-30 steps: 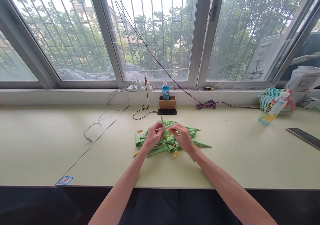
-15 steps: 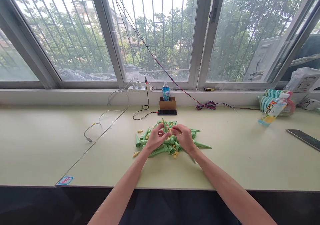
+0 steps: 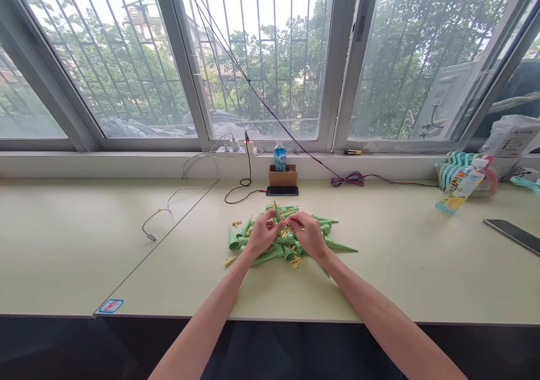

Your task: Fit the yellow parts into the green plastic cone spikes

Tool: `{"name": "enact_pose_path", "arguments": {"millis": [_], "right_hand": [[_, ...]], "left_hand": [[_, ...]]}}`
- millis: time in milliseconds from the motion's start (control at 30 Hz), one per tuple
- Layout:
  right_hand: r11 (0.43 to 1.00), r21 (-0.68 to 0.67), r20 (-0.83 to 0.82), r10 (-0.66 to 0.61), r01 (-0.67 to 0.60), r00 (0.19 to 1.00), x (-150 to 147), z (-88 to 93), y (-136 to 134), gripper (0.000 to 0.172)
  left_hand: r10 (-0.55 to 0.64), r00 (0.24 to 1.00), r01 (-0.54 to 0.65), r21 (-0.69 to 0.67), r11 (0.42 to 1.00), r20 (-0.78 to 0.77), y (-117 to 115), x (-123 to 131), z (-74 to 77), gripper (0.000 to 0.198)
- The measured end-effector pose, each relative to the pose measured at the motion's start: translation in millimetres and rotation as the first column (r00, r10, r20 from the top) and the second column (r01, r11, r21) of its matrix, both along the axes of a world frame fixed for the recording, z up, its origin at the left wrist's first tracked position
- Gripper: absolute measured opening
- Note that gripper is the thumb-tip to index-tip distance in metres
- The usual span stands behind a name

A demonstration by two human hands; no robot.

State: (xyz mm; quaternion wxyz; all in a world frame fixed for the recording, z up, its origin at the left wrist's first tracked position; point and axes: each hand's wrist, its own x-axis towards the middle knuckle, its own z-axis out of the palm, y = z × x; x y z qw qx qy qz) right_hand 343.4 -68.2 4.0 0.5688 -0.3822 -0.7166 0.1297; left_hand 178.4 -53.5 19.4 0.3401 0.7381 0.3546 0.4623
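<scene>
A green plastic plant watering spike (image 3: 277,210) is gripped in my left hand (image 3: 263,232), its tip pointing up and away from me. My right hand (image 3: 310,235) is closed close beside it, thumb and fingertips pinched together at the spike's side. Whatever sits in that pinch is too small and covered to make out. Both hands hover over a pile of similar green spikes (image 3: 276,253), some with ribbed collars. Small yellow T-shaped valve pieces (image 3: 230,260) lie in and around the pile, partly hidden by my hands.
Behind the pile lie a phone (image 3: 282,191) on a cable and a cardboard box (image 3: 283,178) with a blue bottle (image 3: 279,156). To the right are a juice bottle (image 3: 460,187), hangers (image 3: 449,169), bundled wires (image 3: 348,179) and a dark flat device (image 3: 512,235). A white cable (image 3: 148,228) trails at left.
My right fingertips have shifted slightly left against the spike, which now stands a little more upright. A turquoise object has appeared at the far right edge.
</scene>
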Motion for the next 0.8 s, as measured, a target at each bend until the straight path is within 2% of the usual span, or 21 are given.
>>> {"name": "enact_pose_path", "arguments": {"millis": [133,300,600,800], "right_hand": [[0.999,0.022,0.042,0.030,-0.031,0.999,-2,-0.5,-1,0.017],[0.998,0.021,0.073,0.064,-0.066,0.995,-2,-6.2,1,0.018],[0.999,-0.029,0.068,0.029,-0.027,0.997,-1,-9.4,4,0.020],[0.998,-0.029,0.131,-0.055,0.059,0.990,1,-11.4,5,0.025]], "left_hand": [[0.049,0.999,-0.049,0.011,0.999,0.021,3,-1,-0.7,0.030],[0.050,0.998,-0.052,0.043,0.998,0.039,3,-1,-1.5,0.025],[0.052,0.997,-0.047,0.084,0.995,-0.050,-1,1,-1.4,0.023],[0.041,0.995,-0.027,0.154,0.988,-0.091,-4,1,0.0,0.022]]}}
